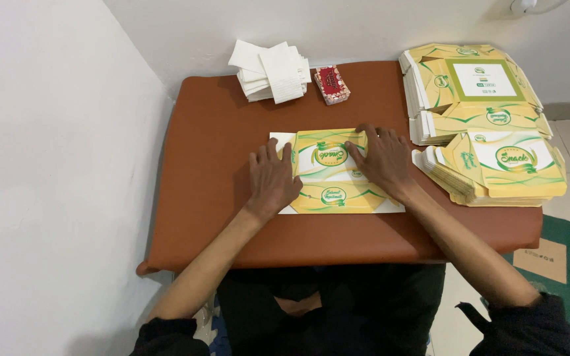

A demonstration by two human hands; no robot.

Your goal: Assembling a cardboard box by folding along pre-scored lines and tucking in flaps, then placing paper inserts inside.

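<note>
Both forearms are reaching over the brown table [219, 125]. Left hand [273, 179] and right hand [382, 158] are pressing, fingers spread flat, on 1 yellow carton blank [328, 173] lying mid-table. Judgement: even pressure along the crease should be keeping the fold square.

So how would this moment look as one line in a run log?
left hand: flat on yellow box blank | right hand: pressing its fold | table: white paper stack, blank stacks
</note>
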